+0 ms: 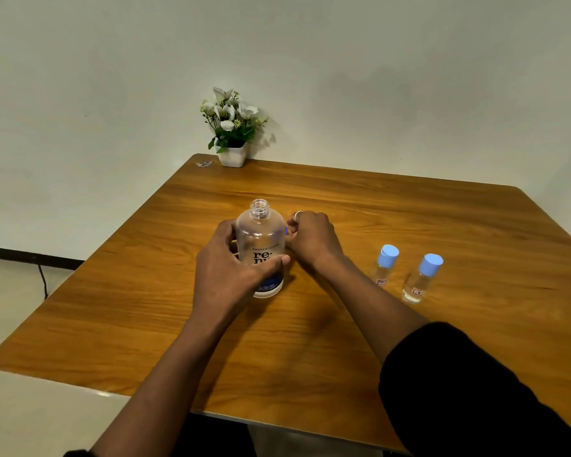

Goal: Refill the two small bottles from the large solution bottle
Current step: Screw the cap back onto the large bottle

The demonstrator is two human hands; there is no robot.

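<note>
Since the large solution bottle [260, 249] stood upright with its neck bare and open, the step in hand looked to be the uncapping, just finished or nearly so, with no pouring begun. The left hand [231, 272] was wrapped round the bottle's body, thumb across the label, steadying it near the middle of the desk [119, 311]. The right hand [310, 237] lay just beside the bottle, fingers curled shut round something small and blue, probably the cap, though too little showed to be sure. The two small bottles [404, 275] stood side by side toward the right edge of the desk, apart from both hands, their blue caps on. The next move, by my judgement, called for setting the cap down and opening one small bottle before tipping the large one.
</note>
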